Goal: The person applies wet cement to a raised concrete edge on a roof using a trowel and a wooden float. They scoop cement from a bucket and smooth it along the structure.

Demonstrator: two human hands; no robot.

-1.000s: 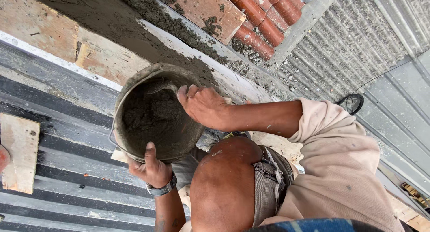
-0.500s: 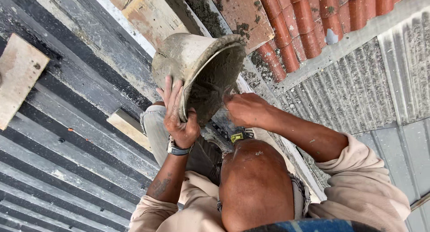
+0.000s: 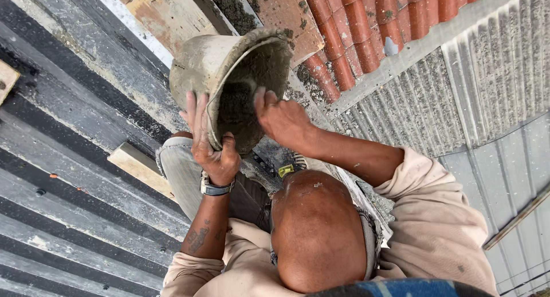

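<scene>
A grey, mortar-caked bucket [image 3: 197, 68] is tipped on its side, its mouth facing down toward me. Dark wet mortar [image 3: 240, 108] clings inside it. My left hand [image 3: 209, 151], with a watch on the wrist, grips the bucket's near rim from the left. On the right rim sits my right hand [image 3: 283, 119], its fingertips curled over the edge into the mortar. Both arms reach up from my beige sleeves. The bucket is held just above my knee, next to the red roof tiles [image 3: 349, 39].
Dark corrugated metal sheets [image 3: 69, 176] cover the left. Grey corrugated roofing [image 3: 458, 91] lies to the right. A wooden block [image 3: 134, 162] rests beside my leg. A plank [image 3: 163, 13] and a strip of mortar [image 3: 229, 8] run along the top edge.
The bucket went from lying mouth-up in my lap to raised and tipped on its side toward the tiles. Both hands stayed on its rim.
</scene>
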